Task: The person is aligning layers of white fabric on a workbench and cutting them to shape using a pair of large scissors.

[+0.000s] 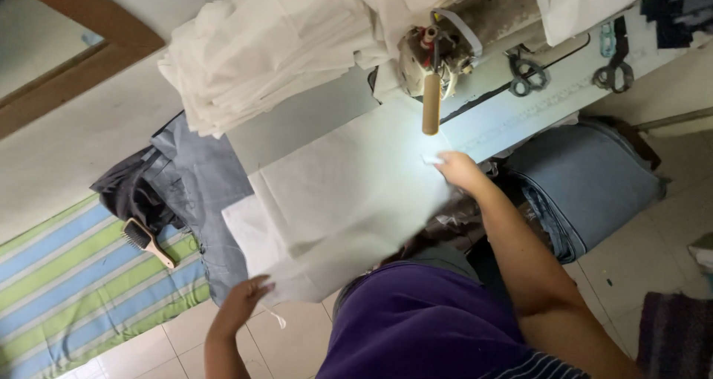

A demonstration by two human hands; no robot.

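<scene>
Head view: white cloth lies flat on the worktop, its far edge near the sewing machine. Left hand pinches its near corner; right hand presses it flat. No seam shows yet.

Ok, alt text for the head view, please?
A person's right hand presses white fabric on a sewing machine table, while the left hand grips the fabric's near edge. Folded white cloth is stacked behind; a hairbrush lies on a striped mat.
</scene>
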